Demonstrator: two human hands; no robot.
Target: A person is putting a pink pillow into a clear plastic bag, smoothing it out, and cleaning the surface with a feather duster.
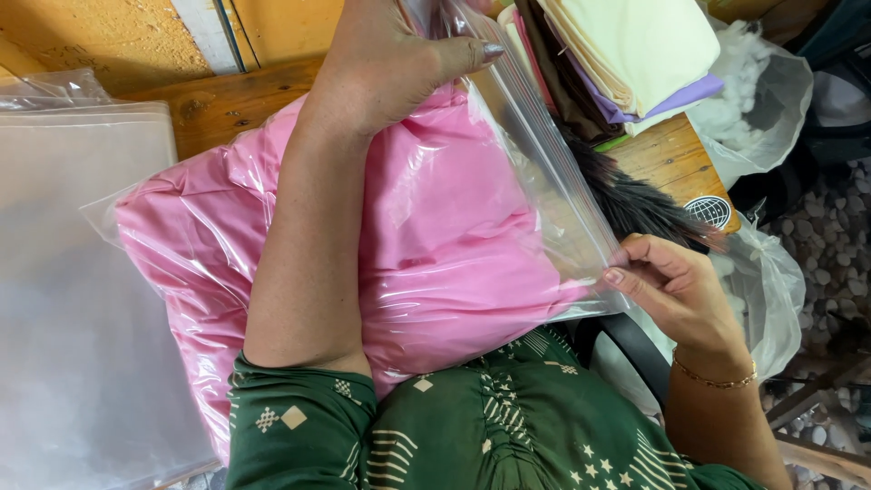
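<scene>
A clear plastic zip bag (544, 154) filled with folded pink fabric (445, 236) rests against my body, over the wooden table (218, 104). My left hand (390, 63) lies on top of the bag near its far corner, fingers closed on the plastic at the open edge. My left forearm presses along the pink bundle. At the near corner of that same open edge, my right hand (671, 286) pinches the plastic between thumb and fingers. A gold bracelet sits on my right wrist.
A stack of empty clear bags (82, 272) lies at the left. Folded cream, purple and brown cloths (626, 54) are piled at the top right, beside a dark feathery brush (635, 204) and a bag of white stuffing (762, 100). Pebbled floor shows at the right.
</scene>
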